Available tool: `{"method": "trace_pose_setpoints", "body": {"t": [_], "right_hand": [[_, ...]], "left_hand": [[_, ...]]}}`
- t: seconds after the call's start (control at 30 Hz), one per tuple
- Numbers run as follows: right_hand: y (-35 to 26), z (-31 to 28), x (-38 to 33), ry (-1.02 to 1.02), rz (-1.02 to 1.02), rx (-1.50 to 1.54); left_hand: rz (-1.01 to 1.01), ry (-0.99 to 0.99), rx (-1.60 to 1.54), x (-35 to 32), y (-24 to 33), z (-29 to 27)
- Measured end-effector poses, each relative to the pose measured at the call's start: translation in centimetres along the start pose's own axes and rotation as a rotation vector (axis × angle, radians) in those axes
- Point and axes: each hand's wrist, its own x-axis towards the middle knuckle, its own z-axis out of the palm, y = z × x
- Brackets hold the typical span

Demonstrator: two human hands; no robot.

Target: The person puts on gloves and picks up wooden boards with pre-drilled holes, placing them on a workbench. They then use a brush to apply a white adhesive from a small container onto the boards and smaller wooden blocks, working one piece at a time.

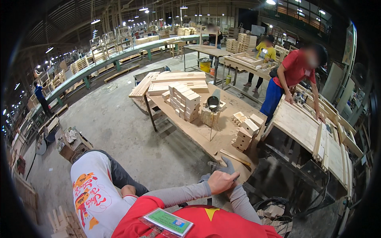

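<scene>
Clutching the grey glove [229, 164] near its wrist, left hand [222, 182] looks tight; right hand [224, 168] sits inside, fingers apart, by the table [200, 130]

Yeah, yank too hard and it could rip tbh

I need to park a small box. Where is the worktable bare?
Bare: the tabletop between the dark pot and the holed blocks, running to the near edge. Crowded: the far end, under long boards and stacked blocks.
</scene>
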Motion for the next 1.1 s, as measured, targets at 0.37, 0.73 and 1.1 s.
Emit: {"method": "trace_pose_setpoints", "body": {"t": [0.37, 0.73, 1.1], "right_hand": [[-2.0, 1.1, 0.5, -0.083, 0.298, 0.701], [-2.2, 4.0, -0.3, -0.068, 0.061, 0.611], [-2.8, 4.2, 3.5, -0.258, 0.016, 0.581]], "left_hand": [[0.009, 0.040, -0.008, -0.5, -0.9, 0.7], [-0.046, 0.043, -0.035, -0.6, 0.0, -0.4], [0.032, -0.037, 0.145, 0.6, -0.1, -0.3]]}}
